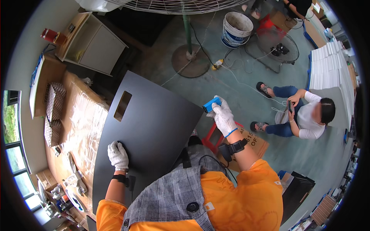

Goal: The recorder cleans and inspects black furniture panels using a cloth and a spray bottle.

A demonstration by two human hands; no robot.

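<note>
A large dark grey panel [154, 111] with a rectangular cut-out lies in front of me, tilted across the cardboard-covered bench. My left hand [118, 157], in a white knit glove, rests on the panel's left part with its palm down; a dark patch beside its fingertips is too unclear to name. Off the panel's right corner, my right hand [222, 117], gloved the same way, is closed round a small blue block-shaped tool [211, 104] with a dark end. The tool is held in the air, apart from the panel. Black bands circle both my wrists.
Cardboard boxes [252, 144] and a red stool [210, 138] stand right of my lap. A seated person [312, 115] holds a phone. Beyond are a fan stand [189, 61], a white bucket [237, 29], a floor fan [277, 46] and cables. A white cabinet [101, 50] stands far left.
</note>
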